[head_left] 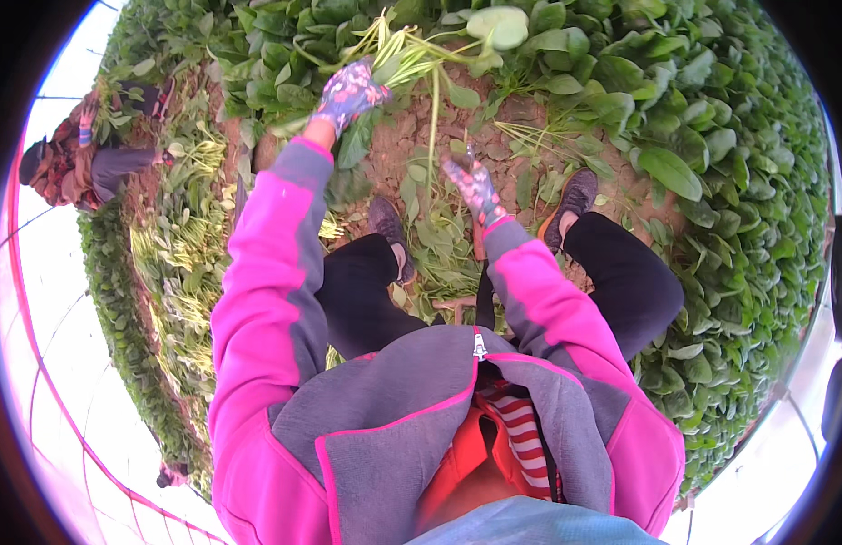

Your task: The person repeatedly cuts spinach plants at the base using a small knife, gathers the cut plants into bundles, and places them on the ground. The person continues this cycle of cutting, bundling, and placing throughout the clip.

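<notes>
Apparently, work was partway: picked bundles lay at left, while rooted greens stood unpicked at right and far. The left hand clenched a leafy bunch over far soil; the right hand hovered nearer, its grip indeterminable.

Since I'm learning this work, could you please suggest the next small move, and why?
Perhaps tuck in the stray stem: it juts out from the bunch in the left hand, and the right hand is close by.
</notes>
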A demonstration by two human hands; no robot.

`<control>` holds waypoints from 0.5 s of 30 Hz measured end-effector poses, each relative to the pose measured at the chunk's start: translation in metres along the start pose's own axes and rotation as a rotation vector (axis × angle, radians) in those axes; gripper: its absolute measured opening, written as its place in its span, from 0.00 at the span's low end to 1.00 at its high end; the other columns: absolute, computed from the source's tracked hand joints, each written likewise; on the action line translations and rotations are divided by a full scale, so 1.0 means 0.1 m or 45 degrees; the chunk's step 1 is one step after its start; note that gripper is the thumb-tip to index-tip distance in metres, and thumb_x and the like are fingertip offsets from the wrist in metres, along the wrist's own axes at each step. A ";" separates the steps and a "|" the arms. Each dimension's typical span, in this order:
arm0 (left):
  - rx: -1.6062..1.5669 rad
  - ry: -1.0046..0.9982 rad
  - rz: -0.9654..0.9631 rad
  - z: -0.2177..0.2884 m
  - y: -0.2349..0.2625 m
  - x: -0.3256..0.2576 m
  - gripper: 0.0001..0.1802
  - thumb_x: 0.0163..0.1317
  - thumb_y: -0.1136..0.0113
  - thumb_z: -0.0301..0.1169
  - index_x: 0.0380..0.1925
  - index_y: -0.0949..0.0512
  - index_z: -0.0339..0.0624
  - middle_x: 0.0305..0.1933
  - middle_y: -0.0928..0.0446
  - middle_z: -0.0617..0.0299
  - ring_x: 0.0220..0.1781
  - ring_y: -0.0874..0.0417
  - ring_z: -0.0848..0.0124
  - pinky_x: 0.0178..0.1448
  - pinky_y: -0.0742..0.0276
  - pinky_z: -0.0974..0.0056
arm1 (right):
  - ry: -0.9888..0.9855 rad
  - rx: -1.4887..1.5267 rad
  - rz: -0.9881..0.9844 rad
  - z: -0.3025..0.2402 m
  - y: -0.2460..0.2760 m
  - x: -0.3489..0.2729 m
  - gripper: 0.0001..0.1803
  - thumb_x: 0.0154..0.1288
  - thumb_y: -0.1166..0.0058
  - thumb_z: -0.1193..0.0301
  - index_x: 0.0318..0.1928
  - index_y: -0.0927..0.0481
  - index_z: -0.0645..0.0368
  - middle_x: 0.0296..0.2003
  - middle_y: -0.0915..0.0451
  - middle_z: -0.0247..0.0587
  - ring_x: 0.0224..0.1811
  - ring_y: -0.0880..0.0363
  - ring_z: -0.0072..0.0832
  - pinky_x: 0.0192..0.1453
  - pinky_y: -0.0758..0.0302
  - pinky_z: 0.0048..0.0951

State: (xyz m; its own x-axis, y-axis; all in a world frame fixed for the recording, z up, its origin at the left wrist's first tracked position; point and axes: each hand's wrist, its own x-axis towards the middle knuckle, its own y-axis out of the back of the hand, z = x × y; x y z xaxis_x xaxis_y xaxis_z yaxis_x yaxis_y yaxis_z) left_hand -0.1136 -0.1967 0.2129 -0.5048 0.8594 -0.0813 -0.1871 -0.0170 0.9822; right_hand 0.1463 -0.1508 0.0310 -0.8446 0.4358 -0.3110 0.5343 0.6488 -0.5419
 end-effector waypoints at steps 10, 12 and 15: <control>-0.320 -0.584 0.518 1.42 0.28 -1.05 0.40 0.54 0.36 0.47 0.61 0.35 0.33 0.53 0.26 0.42 0.53 0.21 0.54 0.55 0.27 0.53 | 0.399 -0.208 -0.389 -1.79 -0.27 -0.44 0.26 0.72 0.53 0.66 0.67 0.40 0.58 0.61 0.31 0.40 0.61 0.29 0.28 0.63 0.27 0.32; -0.318 -0.612 0.451 1.54 0.40 -1.11 0.32 0.54 0.37 0.44 0.56 0.30 0.37 0.50 0.23 0.47 0.50 0.20 0.55 0.52 0.26 0.53 | 0.330 -0.020 -0.340 -1.90 -0.01 -0.53 0.22 0.75 0.62 0.69 0.66 0.39 0.61 0.58 0.27 0.45 0.60 0.27 0.32 0.62 0.25 0.33; -0.829 -0.662 0.594 1.76 0.54 -1.20 0.14 0.55 0.42 0.33 0.42 0.21 0.43 0.42 0.21 0.53 0.46 0.20 0.57 0.48 0.25 0.56 | 0.309 0.231 -0.781 -2.14 0.17 -0.43 0.22 0.74 0.61 0.69 0.66 0.38 0.60 0.58 0.27 0.47 0.58 0.25 0.34 0.60 0.23 0.31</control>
State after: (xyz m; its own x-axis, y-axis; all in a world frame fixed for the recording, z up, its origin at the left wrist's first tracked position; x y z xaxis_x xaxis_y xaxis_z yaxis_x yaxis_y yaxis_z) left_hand 0.0851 -0.2106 0.3054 -0.2385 0.8110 0.5342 -0.5732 -0.5617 0.5967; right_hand 0.1994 -0.0252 0.2021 -0.9498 0.1642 0.2664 -0.0703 0.7175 -0.6930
